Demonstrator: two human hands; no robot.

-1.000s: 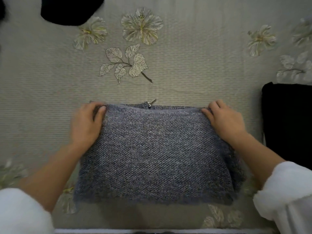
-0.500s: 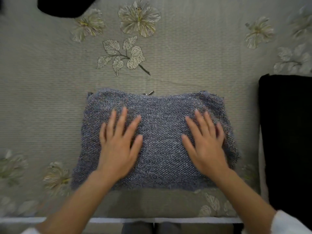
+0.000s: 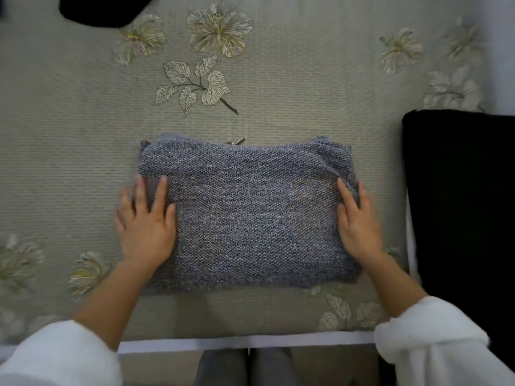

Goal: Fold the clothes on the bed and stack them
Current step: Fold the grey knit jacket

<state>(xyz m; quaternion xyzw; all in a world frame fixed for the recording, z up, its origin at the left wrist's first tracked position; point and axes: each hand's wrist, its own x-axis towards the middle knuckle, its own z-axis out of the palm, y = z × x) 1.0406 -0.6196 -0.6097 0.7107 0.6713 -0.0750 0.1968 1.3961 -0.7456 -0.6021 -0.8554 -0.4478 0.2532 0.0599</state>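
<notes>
Knit garment [image 3: 250, 213], grey-blue, lies folded into a rough rectangle on the floral bed cover [image 3: 292, 87], close to the near edge of the bed and about mid-frame. We note a small metal zipper pull [image 3: 237, 141] poking out at its far edge.

We see the left hand [image 3: 146, 227] flat, palm down, over the garment's left edge, partly on the knit and partly on the cover. Its fingers [image 3: 160, 196] are straight and spread apart, and it is a bit blurred. The right hand [image 3: 358, 224] lies flat on the garment's right edge, fingers [image 3: 347, 199] straight and close together, pointing away from the person. Neither hand pinches any fabric. We cannot tell where the right thumb is.

Both forearms are bare, with white sleeves [image 3: 55, 355] pushed up near the bottom corners.

We mark a black folded cloth [image 3: 459, 204] on the right side of the bed, just beside the knit garment and not touching it. Another dark item [image 3: 97, 9] sits at the top left, cut off by the frame.
</notes>
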